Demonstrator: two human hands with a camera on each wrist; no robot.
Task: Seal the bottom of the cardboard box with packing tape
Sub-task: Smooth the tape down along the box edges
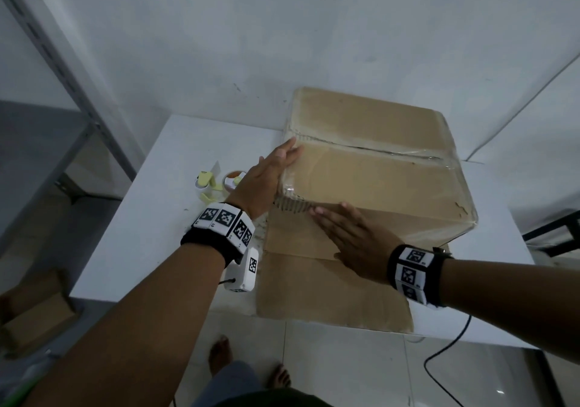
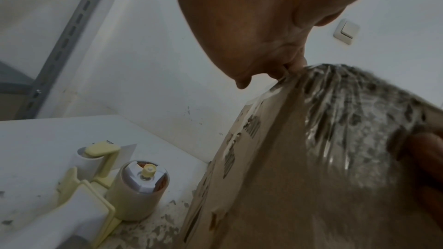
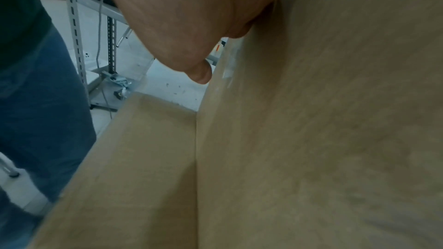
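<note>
A brown cardboard box (image 1: 376, 168) stands upside down on the white table (image 1: 150, 218), its closed bottom flaps facing up with clear tape along the middle seam and over the left edge. My left hand (image 1: 266, 177) lies flat with straight fingers against the box's upper left edge, pressing the shiny tape (image 2: 354, 120) there. My right hand (image 1: 351, 234) rests flat, fingers straight, on the near side wall of the box (image 3: 311, 120). A yellow tape dispenser (image 2: 100, 186) with a roll of clear tape (image 2: 141, 188) sits on the table left of the box.
An open flap (image 1: 332, 293) of the box hangs over the table's near edge. A grey metal rack (image 1: 62, 70) stands at the left, a smaller cardboard box (image 1: 34, 309) on the floor beneath. A black cable (image 1: 445, 353) runs across the floor at the right. The wall is just behind the box.
</note>
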